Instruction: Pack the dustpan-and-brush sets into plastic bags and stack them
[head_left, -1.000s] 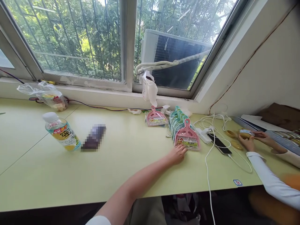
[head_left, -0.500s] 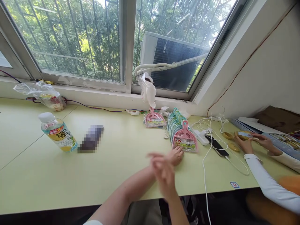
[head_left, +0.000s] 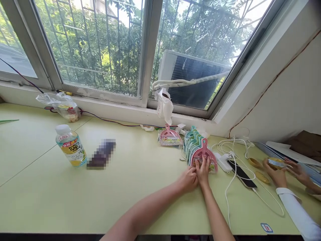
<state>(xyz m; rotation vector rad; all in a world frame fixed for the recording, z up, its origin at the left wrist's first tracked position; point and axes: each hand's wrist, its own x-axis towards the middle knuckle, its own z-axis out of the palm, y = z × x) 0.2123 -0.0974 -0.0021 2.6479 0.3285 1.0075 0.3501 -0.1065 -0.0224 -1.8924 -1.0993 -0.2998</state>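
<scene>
Both your hands meet at the pink dustpan set (head_left: 203,157) fronting the stack at 2 o'clock on the counter (head_left: 125,194). Left hand (head_left: 188,179) curled beside it, right hand (head_left: 203,170) fingers spread flat on it; set not yet lifted, stack apparently intact.

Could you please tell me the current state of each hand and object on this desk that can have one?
Left hand: resting by the pink dustpan pack, fingers curled.
Right hand: fingers laid on the pink dustpan pack.
Pink dustpan pack: front of a leaning row, still wrapped.
Bottle: upright, capped.
Phone: flat, screen dark, cable plugged in.
Window: shut.
</scene>
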